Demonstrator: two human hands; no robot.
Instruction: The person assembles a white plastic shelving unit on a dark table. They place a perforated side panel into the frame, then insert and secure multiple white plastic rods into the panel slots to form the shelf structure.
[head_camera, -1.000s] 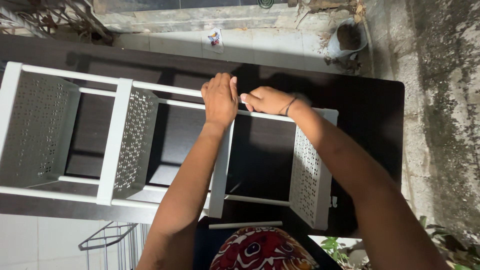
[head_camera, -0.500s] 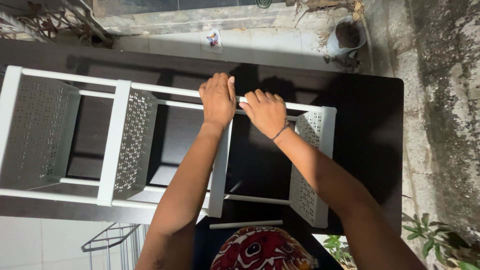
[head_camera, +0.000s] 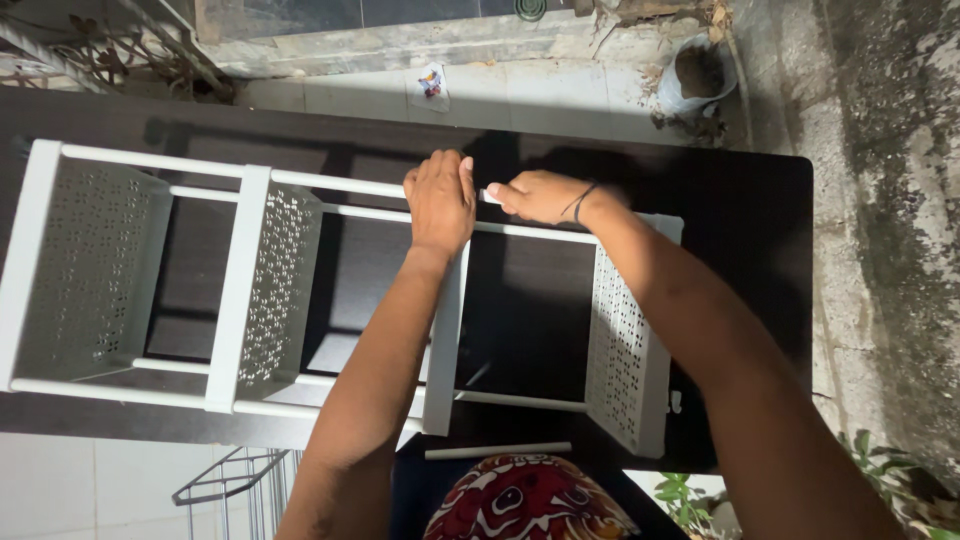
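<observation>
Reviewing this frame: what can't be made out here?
- Head view: the joint on the white rack lies under the left hand.
- What the right hand pinches: too small.
- Rack's left end: cut by frame edge.
- Loose white tube: its end details too small.

a small crumpled white wrapper (head_camera: 431, 80) with coloured print lies on the pale ledge (head_camera: 560, 95).

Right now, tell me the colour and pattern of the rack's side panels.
White, punched with small cut-out holes, on the rack; clearest in the head view.
</observation>
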